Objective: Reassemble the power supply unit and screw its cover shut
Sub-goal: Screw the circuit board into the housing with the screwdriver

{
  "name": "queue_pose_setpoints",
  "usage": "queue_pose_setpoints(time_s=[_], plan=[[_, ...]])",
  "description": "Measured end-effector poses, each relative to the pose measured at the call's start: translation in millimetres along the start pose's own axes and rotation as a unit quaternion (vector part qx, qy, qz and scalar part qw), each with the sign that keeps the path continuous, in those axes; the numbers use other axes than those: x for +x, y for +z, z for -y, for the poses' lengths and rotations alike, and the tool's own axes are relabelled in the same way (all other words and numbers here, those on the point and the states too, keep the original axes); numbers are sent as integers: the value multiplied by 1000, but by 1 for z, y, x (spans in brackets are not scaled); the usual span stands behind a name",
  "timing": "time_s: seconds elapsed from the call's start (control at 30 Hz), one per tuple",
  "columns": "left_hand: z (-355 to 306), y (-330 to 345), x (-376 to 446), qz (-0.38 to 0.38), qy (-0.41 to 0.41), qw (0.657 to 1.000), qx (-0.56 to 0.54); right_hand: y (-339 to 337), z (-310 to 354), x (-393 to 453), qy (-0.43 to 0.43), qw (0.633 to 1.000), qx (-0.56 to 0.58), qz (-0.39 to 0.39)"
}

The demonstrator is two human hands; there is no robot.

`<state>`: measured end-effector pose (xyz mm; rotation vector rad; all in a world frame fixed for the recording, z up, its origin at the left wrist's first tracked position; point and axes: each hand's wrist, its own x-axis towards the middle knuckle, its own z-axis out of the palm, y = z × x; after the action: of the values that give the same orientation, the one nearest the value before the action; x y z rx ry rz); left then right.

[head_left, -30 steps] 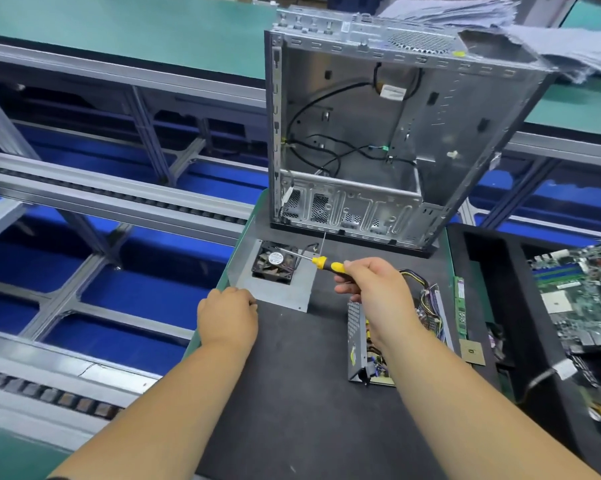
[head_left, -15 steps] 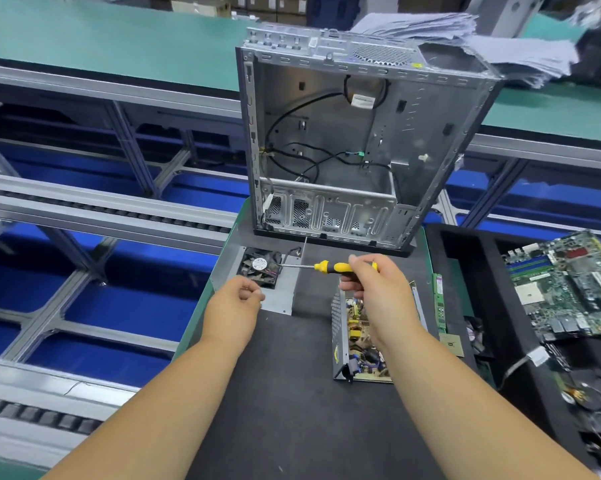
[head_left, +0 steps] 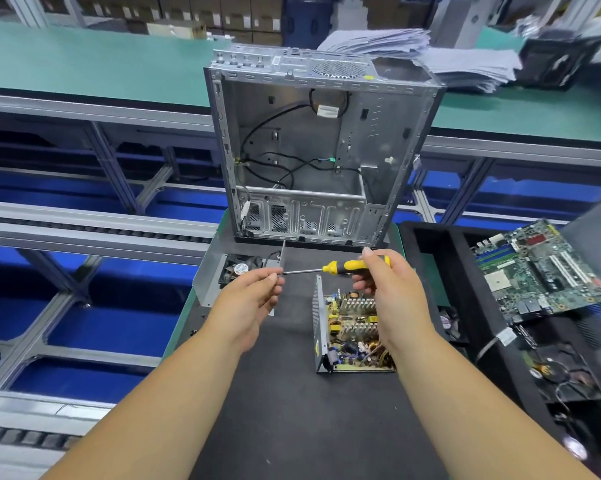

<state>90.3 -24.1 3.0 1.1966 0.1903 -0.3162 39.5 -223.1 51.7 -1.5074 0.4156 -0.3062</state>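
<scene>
- The right hand (head_left: pixel 385 285) grips the yellow-and-black handle of a screwdriver (head_left: pixel 340 267), fingers curled round it, holding it level above the mat with the shaft pointing left
- The left hand (head_left: pixel 248 299) is raised to meet it; its thumb and forefinger are pressed together right at the tip of the shaft, but whether a screw sits between them I cannot tell from here
- Below the right wrist the power supply unit (head_left: pixel 347 327) lies open on the dark mat (head_left: pixel 292 410), its circuit board, heat sinks and coils bare, a perforated metal side wall standing along its left edge
- Its cover (head_left: pixel 207 275), a bent grey metal plate with a small fan (head_left: pixel 240 270) fixed in it, lies apart to the left, near the mat's edge and partly behind the left hand
- An empty computer case (head_left: pixel 312 150) stands upright just behind, loose black cables inside
- To the right a motherboard (head_left: pixel 538 268) rests tilted on a black foam tray (head_left: pixel 441 258)
</scene>
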Motion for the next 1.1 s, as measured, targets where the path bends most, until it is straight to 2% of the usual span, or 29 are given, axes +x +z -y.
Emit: queue_pose_setpoints(time_s=[0.43,0.6,0.73,0.97,1.1], plan=[[11,24,-12,65,-20,998,6,-33,7,-25,-29,999,-25,-15],[13,29,-19,60,-28,998,11,-40,7,-32,-42,997,-60,-19],[15,32,-25,46,-43,998,11,-46,7,-38,-46,994,-94,6],[32,37,-41,57,-4,991,123,-68,-1,-46,-25,994,-97,49],[41,40,-49,66,15,984,164,-81,-9,-49,-14,995,-92,36]])
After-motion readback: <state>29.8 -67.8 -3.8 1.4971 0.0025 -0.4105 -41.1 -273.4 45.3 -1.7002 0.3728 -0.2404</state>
